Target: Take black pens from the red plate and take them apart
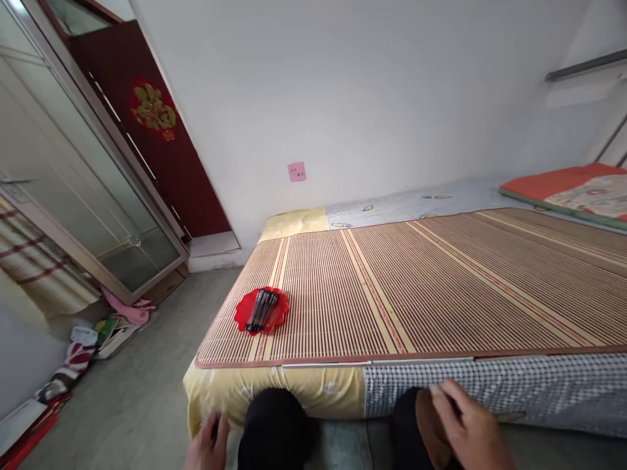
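Bed mat point(441, 287): red plate point(261, 311), probably pens, beyond left hand point(208, 444).

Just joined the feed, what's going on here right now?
A person sits facing a low bed covered with a striped bamboo mat. The left hand is down by the left knee and the right hand rests on the right knee; both are empty. Nobody touches the red plate near the mat's left corner, which holds a bunch of dark pens.

Bed point(274, 391) carries striped mat point(441, 287), red plate point(240, 316).
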Available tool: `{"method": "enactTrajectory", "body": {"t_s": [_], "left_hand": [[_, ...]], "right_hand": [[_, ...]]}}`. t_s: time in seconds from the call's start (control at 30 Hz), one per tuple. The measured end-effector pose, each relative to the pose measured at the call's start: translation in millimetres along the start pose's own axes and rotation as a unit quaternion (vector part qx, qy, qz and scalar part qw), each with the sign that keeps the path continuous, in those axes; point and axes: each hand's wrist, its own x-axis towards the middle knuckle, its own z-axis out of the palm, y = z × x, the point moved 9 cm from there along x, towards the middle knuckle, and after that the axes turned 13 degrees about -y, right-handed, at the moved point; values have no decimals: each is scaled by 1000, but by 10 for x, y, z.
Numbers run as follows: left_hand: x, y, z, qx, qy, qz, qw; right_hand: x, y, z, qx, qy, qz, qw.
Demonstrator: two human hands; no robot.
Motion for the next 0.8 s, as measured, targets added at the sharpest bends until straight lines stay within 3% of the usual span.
{"method": "enactTrajectory", "body": {"t_s": [0.13,0.2,0.27,0.37,0.5,0.8], "left_hand": [[501,725,-393,-80,102,111,985],[789,1043,-562,-64,109,136,983],[1080,1201,-682,-33,105,118,987],[1447,1263,-760,-9,94,95,991],[1768,1245,-709,23,66,66,995],[2007,1239,-551,46,4,22,999]], "right_hand": [[-33,-555,710,-26,-38,-125,991],[-126,-659,915,-23,-46,-166,985],[-153,-619,985,-4,-48,-165,985],[-99,-492,967,28,-49,-135,989],[-47,-469,962,46,-56,-128,989],[-68,-496,1047,15,-73,-132,988]]}}
